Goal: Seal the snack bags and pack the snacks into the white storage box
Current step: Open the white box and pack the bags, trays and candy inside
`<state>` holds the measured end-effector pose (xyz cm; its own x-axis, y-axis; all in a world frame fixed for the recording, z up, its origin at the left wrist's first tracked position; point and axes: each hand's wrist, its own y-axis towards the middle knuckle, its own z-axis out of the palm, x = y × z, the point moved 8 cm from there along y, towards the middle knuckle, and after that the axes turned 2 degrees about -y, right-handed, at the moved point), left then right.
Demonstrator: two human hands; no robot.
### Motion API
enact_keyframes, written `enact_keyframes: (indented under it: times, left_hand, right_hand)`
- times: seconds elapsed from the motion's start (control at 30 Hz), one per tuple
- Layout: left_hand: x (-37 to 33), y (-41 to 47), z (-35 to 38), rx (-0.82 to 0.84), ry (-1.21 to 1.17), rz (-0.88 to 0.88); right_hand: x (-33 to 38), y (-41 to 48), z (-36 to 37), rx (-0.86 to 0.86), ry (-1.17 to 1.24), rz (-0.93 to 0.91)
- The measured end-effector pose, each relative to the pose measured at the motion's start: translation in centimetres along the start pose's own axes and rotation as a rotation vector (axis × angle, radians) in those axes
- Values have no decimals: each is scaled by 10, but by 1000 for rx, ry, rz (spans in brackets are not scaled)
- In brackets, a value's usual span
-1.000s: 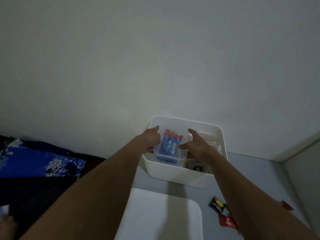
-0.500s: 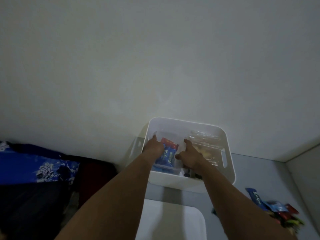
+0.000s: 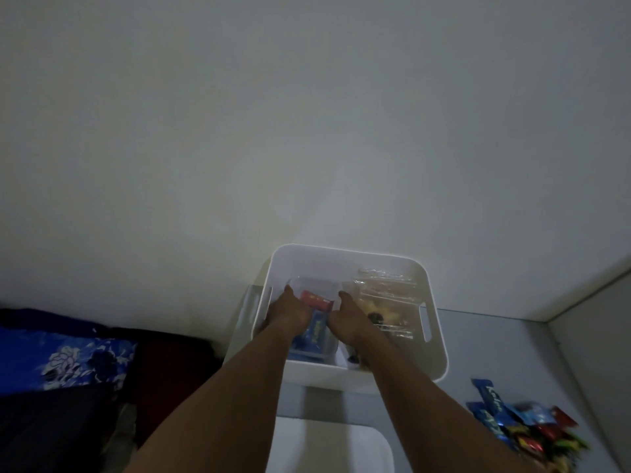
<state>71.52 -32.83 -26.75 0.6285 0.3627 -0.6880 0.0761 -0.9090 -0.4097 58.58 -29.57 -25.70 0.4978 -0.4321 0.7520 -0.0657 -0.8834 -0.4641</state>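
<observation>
Two things lie nearest on the counter (image 3: 512, 353): a white lid (image 3: 327, 450) and, rightward, a heap of loose snacks (image 3: 526, 428). Beyond stands the white box (image 3: 440, 356), where the left hand (image 3: 290, 312) and right hand (image 3: 348, 317) grip a clear tub (image 3: 317, 285) of blue and red packets (image 3: 317, 331) by its sides, low in the box's left half. A clear bag (image 3: 386, 295) lies just right of it.

The left forearm (image 3: 218, 390) and right forearm (image 3: 430, 390) are shown bare along their whole visible length, and the left hand (image 3: 290, 312) and right hand (image 3: 345, 315) are likewise bare.
</observation>
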Motion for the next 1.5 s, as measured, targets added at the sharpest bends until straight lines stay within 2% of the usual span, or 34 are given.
enact_keyframes:
  times: [0.13, 0.43, 0.6, 0.77, 0.9, 1.07, 1.2, 1.4, 1.5]
  left_hand:
    - [-25, -10, -10, -19, 57, 83]
    - [-93, -77, -15, -150, 216, 287]
    - [-131, -139, 19, -206, 218, 439]
    - [-156, -195, 77, -294, 244, 591]
    - [-154, -224, 142, -273, 243, 692]
    - [-128, -232, 224, -176, 305, 672]
    - [-86, -224, 288, -13, 455, 552]
    - [-28, -197, 350, 39, 752, 398]
    - [-12, -194, 367, 0, 808, 427]
  right_hand:
    - [16, -24, -21, -3, -75, 29]
    - [18, -80, -101, -117, -347, -147]
    - [-28, -120, -161, -172, -472, -146]
    - [-97, -153, -210, -148, -500, -109]
    - [-160, -172, -235, -138, -483, -58]
    - [-239, -178, -243, -99, -476, -2]
    - [-305, -167, -239, -127, -502, 52]
    - [-369, -129, -218, -154, -563, 60]
    - [-381, -124, -206, -243, -679, -12]
